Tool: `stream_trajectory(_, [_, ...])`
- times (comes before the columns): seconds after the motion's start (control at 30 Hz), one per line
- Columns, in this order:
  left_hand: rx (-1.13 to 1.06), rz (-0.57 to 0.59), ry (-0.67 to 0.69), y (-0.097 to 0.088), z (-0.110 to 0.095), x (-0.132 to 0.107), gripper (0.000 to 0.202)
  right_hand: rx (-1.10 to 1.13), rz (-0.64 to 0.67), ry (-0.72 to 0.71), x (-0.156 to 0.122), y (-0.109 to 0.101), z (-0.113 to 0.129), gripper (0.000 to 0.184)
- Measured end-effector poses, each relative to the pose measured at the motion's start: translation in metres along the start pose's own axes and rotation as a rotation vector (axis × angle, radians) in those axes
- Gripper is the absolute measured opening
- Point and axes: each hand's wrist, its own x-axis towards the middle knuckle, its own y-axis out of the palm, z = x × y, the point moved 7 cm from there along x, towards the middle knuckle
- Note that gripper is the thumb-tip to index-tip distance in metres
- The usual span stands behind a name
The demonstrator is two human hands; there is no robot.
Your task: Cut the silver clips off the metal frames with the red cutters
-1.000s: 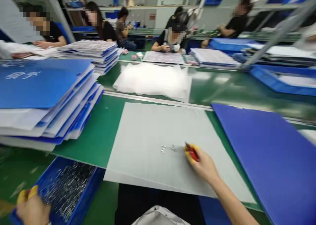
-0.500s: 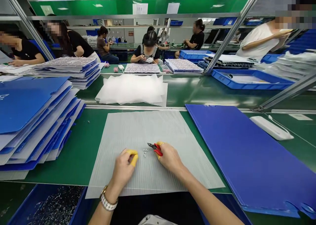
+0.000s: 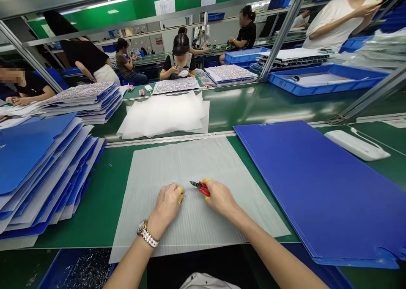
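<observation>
My two hands rest close together on a grey ribbed sheet (image 3: 190,166) on the green bench. My right hand (image 3: 218,198) is closed round small red-handled cutters (image 3: 199,186), whose dark tip points left. My left hand (image 3: 168,204) wears yellow finger cots and pinches tiny metal parts (image 3: 183,193) at its fingertips, just left of the cutter tip. A watch sits on my left wrist.
A large blue corrugated sheet (image 3: 317,187) lies right of the grey one. A stack of blue and white sheets (image 3: 41,166) stands at the left. A blue bin of metal parts (image 3: 79,272) sits below the bench edge. White foam sheets (image 3: 161,115) lie beyond. Other people work across the conveyor.
My left hand came up from the blue bin to the grey sheet and closed on the small metal parts. The view swung from left to centre. My right hand kept the cutters.
</observation>
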Motion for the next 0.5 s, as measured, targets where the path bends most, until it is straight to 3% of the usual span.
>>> stream_trajectory(0.13, [0.157, 0.023, 0.084, 0.002, -0.005, -0.002, 0.023, 0.021, 0.013, 0.02, 0.0, -0.005, -0.007, 0.013])
stream_trajectory(0.3, [0.052, 0.009, 0.098, 0.001, 0.001, -0.001, 0.021, 0.058, -0.01, 0.001, 0.004, -0.01, -0.003, 0.014])
stream_trajectory(0.5, [-0.449, -0.136, -0.196, -0.01, 0.034, -0.006, 0.013, -0.036, 0.012, -0.03, 0.015, -0.007, 0.013, 0.013])
